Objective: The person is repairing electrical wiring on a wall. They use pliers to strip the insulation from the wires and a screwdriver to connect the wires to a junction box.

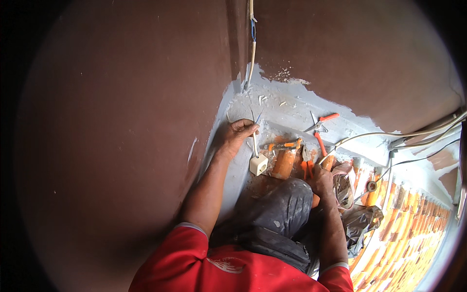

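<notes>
My left hand (238, 135) pinches a short white cable (255, 144) just below its bared, thin wire ends. From the lower end of that cable hangs a cream socket box (258, 165), close to the roof tiles. My right hand (321, 182) is closed around orange-handled pliers (307, 166), their grey jaws pointing away from me. Part of the handles is hidden by my fingers and knee. Farther off, a wire stripper (318, 125) with red-orange handles lies spread on the grey ledge. Between my hands rests an orange and black tool (283, 145) whose exact kind is unclear.
A pale cable (252, 58) with a bared blue section runs down the brown wall corner. More cables (423, 132) cross from the right. Black plastic (361, 221) and a roll of tape (371, 186) lie right of my arm. Orange roof tiles (413, 228) slope away there.
</notes>
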Tool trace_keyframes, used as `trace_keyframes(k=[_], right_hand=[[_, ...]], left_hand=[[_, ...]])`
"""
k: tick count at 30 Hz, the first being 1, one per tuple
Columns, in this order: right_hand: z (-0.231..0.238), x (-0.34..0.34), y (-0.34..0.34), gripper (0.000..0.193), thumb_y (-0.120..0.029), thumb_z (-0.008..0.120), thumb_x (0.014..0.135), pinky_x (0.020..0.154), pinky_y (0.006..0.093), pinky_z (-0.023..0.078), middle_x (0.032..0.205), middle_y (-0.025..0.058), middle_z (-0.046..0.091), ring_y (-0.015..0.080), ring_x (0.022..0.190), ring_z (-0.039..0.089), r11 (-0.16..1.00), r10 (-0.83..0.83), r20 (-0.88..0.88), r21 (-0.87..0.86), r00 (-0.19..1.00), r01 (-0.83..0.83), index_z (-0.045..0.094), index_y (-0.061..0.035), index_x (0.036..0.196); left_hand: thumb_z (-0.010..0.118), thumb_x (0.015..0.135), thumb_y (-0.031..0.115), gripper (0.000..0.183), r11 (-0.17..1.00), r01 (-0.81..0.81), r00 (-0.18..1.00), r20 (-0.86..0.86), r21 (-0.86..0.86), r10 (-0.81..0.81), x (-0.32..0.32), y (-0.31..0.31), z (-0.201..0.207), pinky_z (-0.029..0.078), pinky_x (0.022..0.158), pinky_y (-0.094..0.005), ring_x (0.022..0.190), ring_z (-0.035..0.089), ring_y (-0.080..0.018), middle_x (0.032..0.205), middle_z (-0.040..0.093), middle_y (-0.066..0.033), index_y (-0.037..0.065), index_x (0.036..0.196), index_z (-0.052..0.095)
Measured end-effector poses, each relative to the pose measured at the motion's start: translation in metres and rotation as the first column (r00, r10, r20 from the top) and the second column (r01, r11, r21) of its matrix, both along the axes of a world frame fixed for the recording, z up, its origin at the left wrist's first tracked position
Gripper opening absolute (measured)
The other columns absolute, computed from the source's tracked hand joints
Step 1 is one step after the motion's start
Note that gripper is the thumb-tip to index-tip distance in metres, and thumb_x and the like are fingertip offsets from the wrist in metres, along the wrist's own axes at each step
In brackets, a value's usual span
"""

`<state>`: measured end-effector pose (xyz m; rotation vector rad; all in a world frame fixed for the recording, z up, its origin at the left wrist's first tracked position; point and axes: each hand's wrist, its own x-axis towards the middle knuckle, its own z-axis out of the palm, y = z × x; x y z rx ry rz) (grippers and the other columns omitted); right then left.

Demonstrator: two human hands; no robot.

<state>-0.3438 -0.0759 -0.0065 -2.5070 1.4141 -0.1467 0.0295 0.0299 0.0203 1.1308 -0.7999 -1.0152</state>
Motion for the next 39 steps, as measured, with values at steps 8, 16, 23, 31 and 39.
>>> trace_keyframes(k=[8,16,23,31,39], right_hand=[[-0.016,-0.009,-0.006,0.057,-0.052,0.091,0.077,0.076,0.0558,0.057,0.087,0.0235,0.075,0.0466,0.085,0.074,1.000,-0.025,-0.011,-0.017,1.000,0.025,0.067,-0.0044,0.097],[-0.006,-0.006,0.001,0.054,-0.052,0.088,0.082,0.072,0.0553,0.057,0.084,0.0243,0.074,0.0477,0.084,0.074,1.000,0.022,0.068,-0.015,0.997,-0.021,0.066,-0.0041,0.096],[0.000,-0.001,0.000,0.056,-0.057,0.083,0.084,0.076,0.0558,0.059,0.085,0.0248,0.076,0.0467,0.084,0.075,0.999,-0.031,0.021,0.028,0.999,0.031,0.068,-0.0043,0.098],[0.026,-0.002,0.007,0.060,-0.052,0.093,0.073,0.082,0.0527,0.059,0.092,0.0222,0.078,0.0441,0.092,0.076,0.996,-0.029,0.000,0.079,1.000,0.029,0.072,-0.0038,0.100],[0.025,-0.011,0.006,0.051,-0.037,0.086,0.082,0.079,0.0443,0.059,0.094,0.0183,0.079,0.0313,0.088,0.078,0.977,-0.147,0.346,0.197,0.927,0.082,0.075,0.0003,0.116]], left_hand=[[0.076,0.104,0.019,0.009,0.999,0.007,0.925,-0.379,-0.053,-0.027,-0.016,-0.006,-0.013,0.056,0.089,-0.0362,0.096,0.073,-0.0174,0.096,0.074,-0.0031,0.011,0.102,0.071],[0.074,0.105,0.015,0.007,0.981,-0.093,0.821,-0.570,-0.172,-0.022,-0.031,-0.008,-0.002,0.051,0.074,-0.0331,0.081,0.064,-0.0157,0.091,0.069,-0.0035,0.011,0.108,0.069],[0.072,0.104,0.014,0.007,0.974,-0.163,0.834,-0.549,-0.160,0.049,-0.028,-0.011,0.021,0.049,0.073,-0.0323,0.076,0.061,-0.0147,0.089,0.068,-0.0032,0.009,0.109,0.069],[0.078,0.100,0.013,0.011,0.891,-0.391,0.789,-0.582,-0.231,0.196,-0.022,-0.029,0.072,0.046,0.069,-0.0292,0.075,0.060,-0.0129,0.088,0.069,-0.0019,0.009,0.107,0.071],[0.083,0.097,0.016,0.016,0.826,-0.492,0.791,-0.540,-0.277,0.289,-0.006,-0.064,0.102,0.045,0.068,-0.0291,0.074,0.058,-0.0120,0.089,0.069,-0.0024,0.008,0.106,0.072]])
